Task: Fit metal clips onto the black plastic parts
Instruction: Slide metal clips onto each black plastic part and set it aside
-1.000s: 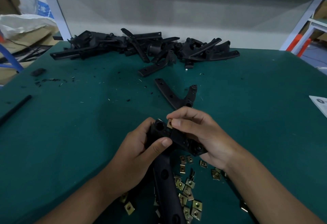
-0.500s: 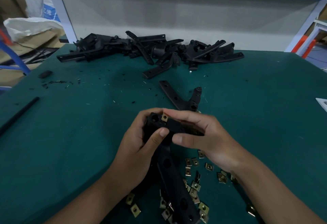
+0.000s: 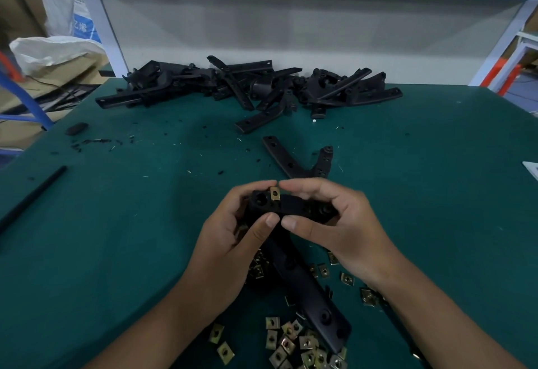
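Both hands hold one black plastic part [image 3: 291, 208] above the green table, its long arm [image 3: 308, 290] reaching down toward me. My left hand [image 3: 233, 237] grips its left end, thumb on the front face. My right hand [image 3: 334, 223] grips the right end, fingers curled over the top edge. A brass metal clip [image 3: 274, 193] sits on the part's upper edge between my fingertips. Several loose clips [image 3: 291, 342] lie scattered on the table below the part.
A pile of black plastic parts [image 3: 247, 86] lies along the table's far edge. One V-shaped black part [image 3: 294, 162] rests just beyond my hands. A black rod [image 3: 32, 197] lies at the left. Black shavings [image 3: 96, 143] dot the far left of the table.
The part has been turned and raised so its clip edge faces up. My right fingers moved from pinching the clip to gripping the part's right end.
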Demonstrator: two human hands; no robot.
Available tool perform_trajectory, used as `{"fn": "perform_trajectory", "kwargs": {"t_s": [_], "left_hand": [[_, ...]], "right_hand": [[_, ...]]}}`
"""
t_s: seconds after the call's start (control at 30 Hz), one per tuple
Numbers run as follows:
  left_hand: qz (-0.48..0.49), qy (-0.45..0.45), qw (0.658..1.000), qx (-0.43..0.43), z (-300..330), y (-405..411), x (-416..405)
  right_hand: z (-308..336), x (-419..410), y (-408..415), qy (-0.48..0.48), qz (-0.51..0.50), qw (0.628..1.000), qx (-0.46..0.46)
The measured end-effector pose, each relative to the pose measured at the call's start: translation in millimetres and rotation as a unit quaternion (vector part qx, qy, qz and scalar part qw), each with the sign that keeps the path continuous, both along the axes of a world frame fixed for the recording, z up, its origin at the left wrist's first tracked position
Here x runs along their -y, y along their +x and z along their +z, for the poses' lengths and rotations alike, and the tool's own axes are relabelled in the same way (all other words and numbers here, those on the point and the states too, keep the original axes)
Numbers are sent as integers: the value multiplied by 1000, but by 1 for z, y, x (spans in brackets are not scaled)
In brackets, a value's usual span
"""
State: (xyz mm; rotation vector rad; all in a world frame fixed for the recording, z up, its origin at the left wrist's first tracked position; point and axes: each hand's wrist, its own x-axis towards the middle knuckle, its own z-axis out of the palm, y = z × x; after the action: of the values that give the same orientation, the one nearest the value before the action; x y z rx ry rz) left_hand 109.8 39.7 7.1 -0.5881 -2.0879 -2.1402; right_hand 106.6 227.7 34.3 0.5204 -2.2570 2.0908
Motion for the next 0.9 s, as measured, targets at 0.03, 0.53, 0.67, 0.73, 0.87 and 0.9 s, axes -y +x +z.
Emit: {"fn": "perform_trajectory", "kwargs": {"t_s": [0.03, 0.53, 0.67, 0.73, 0.87, 0.9], "left_hand": [[-1, 0, 1000, 0, 0, 0, 0], [-25, 49, 998, 38, 0, -2, 1], [-21, 54, 997, 50, 1, -2, -1], [-17, 67, 995, 69, 2, -3, 0], [3, 83, 993, 88, 5, -6, 5], [4, 102, 990, 102, 5, -7, 5]], "right_hand": [[0, 0, 0, 12, 1, 1000, -4], [-5, -1, -1, 37, 5, 999, -17], [-8, -2, -3, 59, -14, 998, -10], [-3, -7, -7, -2, -28, 999, 26], [-1, -31, -18, 5, -144, 989, 36], [-3, -36, -19, 56, -167, 984, 27]]}}
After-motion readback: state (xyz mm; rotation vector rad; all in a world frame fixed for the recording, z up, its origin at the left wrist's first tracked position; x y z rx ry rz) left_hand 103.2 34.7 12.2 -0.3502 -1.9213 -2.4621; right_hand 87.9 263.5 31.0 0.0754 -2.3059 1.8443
